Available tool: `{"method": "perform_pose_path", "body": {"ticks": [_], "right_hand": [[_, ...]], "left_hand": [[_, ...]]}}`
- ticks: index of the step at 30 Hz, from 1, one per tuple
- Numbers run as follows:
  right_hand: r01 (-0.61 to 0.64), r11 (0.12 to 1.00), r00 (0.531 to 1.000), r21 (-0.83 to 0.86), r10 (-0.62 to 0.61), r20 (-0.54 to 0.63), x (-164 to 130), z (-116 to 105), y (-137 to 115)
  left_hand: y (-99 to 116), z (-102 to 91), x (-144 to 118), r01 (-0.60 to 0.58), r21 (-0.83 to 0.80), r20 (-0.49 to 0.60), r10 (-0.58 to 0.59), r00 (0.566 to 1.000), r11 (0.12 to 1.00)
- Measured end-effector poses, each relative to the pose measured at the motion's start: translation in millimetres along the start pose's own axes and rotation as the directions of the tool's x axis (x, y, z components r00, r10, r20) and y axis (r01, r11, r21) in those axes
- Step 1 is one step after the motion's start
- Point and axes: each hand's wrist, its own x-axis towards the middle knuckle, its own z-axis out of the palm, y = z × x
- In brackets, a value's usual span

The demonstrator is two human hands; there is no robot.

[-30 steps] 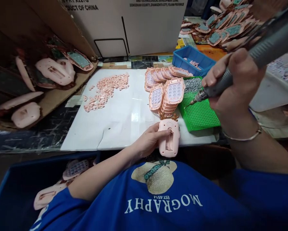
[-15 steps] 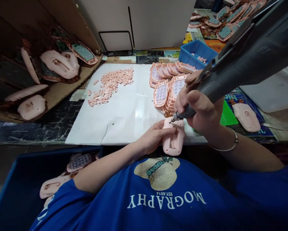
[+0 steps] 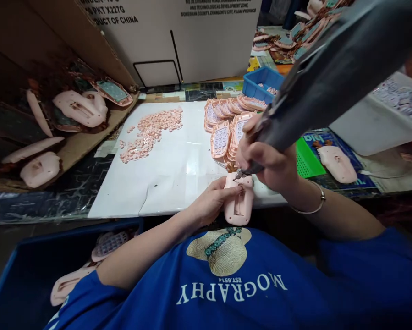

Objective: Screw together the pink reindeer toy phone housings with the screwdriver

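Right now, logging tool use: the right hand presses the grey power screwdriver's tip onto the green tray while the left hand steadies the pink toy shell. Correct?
Not quite. In the head view the grey power screwdriver in the right hand has its tip on the pink toy shell, not the green tray. The left hand does steady it.

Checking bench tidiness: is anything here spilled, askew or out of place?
The small pink buttons lie in a loose scatter on the white sheet, not in a bin. One pink toy shell lies alone right of the green tray.
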Motion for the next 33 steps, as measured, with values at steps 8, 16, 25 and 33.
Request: {"method": "perform_pose_path", "body": {"ticks": [8, 16, 25, 33], "right_hand": [[0.145, 0.898, 0.859, -0.416, -0.323, -0.398, 62, -101, 8], [0.119, 0.899, 0.849, -0.423, -0.312, -0.426, 85, -150, 57], [0.183, 0.894, 0.794, -0.408, -0.379, -0.474, 83, -143, 65], [0.22, 0.894, 0.776, -0.391, -0.403, -0.485, 87, -142, 59]], "left_hand": [[-4, -12.5, -15, 0.208, 0.043, 0.172, -0.212, 0.962, 0.977], [-2, -9.5, -8, 0.06, -0.095, 0.075, -0.053, 0.996, 0.994], [4, -23.8, 3, -0.169, -0.145, -0.115, 0.153, 0.982, 0.975], [5, -19.3, 0, -0.218, -0.178, -0.17, 0.188, 0.967, 0.96]]}}
